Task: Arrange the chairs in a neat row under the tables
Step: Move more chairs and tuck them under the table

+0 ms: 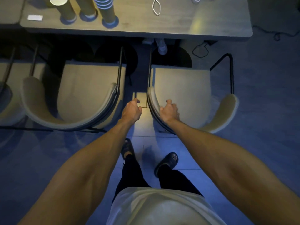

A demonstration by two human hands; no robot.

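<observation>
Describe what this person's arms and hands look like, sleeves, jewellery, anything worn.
Both forearms are bare, with no sleeves reaching them. The left hand and right hand show no visible gloves, watch or rings. Worn: a pale T-shirt, black trousers, dark open-toed sandals.

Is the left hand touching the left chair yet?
Apart: the head view shows bare floor between the left hand and the left chair.
</observation>
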